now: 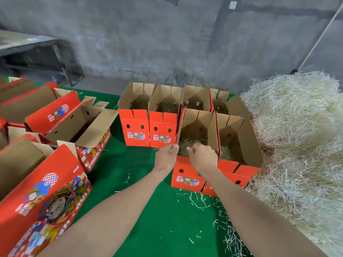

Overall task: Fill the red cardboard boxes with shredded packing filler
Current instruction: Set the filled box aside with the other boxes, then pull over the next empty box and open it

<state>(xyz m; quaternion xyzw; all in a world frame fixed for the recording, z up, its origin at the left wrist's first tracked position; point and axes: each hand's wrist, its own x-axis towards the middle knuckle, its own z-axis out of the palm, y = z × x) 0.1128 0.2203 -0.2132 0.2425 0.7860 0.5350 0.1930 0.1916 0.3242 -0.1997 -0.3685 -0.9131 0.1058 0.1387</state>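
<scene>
At the middle of the green felt-covered table (148, 210), the left hand (166, 157) pinches the left flap of an open red cardboard box (185, 179) holding a thin layer of pale shredded packing filler (187, 143). The right hand (203, 157) curls over the box's near rim; I cannot tell whether it holds anything. A large loose heap of the same filler (297, 136) lies at 3 o'clock, and more red boxes (134, 133) stand at 12 o'clock.
</scene>
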